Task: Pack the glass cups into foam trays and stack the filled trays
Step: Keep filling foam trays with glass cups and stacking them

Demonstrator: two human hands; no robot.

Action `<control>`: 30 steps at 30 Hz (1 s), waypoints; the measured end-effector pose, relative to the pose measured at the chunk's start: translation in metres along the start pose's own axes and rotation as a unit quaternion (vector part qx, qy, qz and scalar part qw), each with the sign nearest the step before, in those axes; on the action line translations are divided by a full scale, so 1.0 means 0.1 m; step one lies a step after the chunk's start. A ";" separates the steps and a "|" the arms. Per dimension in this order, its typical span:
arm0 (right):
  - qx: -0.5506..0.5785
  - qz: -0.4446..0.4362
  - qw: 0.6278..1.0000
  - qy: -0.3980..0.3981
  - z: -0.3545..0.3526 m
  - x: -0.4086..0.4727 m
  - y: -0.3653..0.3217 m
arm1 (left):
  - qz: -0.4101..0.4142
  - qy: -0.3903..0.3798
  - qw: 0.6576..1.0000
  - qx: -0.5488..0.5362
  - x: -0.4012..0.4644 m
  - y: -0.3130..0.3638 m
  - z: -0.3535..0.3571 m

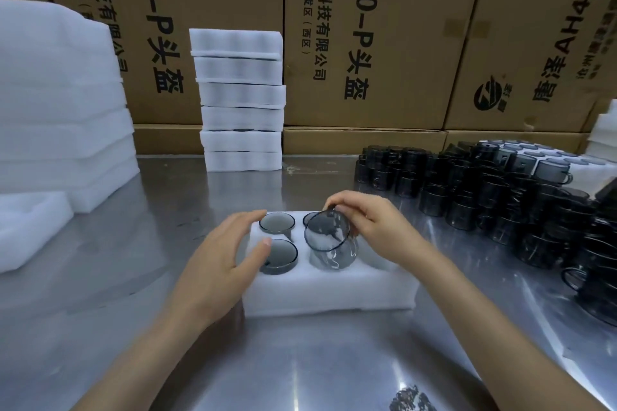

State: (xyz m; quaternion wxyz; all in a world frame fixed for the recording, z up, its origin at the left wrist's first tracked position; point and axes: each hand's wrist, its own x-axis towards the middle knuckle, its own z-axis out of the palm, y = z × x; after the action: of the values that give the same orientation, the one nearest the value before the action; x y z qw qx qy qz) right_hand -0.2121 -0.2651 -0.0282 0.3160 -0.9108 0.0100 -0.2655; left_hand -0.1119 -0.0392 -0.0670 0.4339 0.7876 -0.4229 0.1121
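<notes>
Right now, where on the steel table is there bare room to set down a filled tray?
Bare steel lies left of the foam tray, toward the empty foam stack, and between the tray and the stack of filled trays. The near edge is open too. The right side is crowded with loose glass cups.

Both hands forward, forearms bare.
Left hand (230,250): fingers straight, spread, palm down. Right hand (370,227): fingertips curled, pinching.

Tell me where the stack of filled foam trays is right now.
In the head view, the stack of filled trays stands at the table's far edge, left of centre, against the cardboard boxes.
</notes>
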 end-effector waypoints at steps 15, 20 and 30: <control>0.033 0.074 0.996 -0.048 0.02 -0.16 -0.11 | 0.224 -0.062 0.969 0.083 -0.18 0.42 0.12; -0.038 0.050 0.996 -0.063 0.07 -0.22 -0.13 | 0.231 -0.061 0.967 0.086 -0.18 0.42 0.12; -0.041 0.062 0.995 -0.059 0.07 -0.22 -0.17 | 0.232 0.016 0.971 0.060 -0.17 0.41 0.13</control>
State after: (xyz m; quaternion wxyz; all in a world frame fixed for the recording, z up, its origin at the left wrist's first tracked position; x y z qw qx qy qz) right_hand -0.2297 -0.2429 -0.0333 0.2943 -0.9347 0.0588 -0.1907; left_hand -0.1564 -0.0502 -0.0598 0.3546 0.6908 -0.5796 0.2472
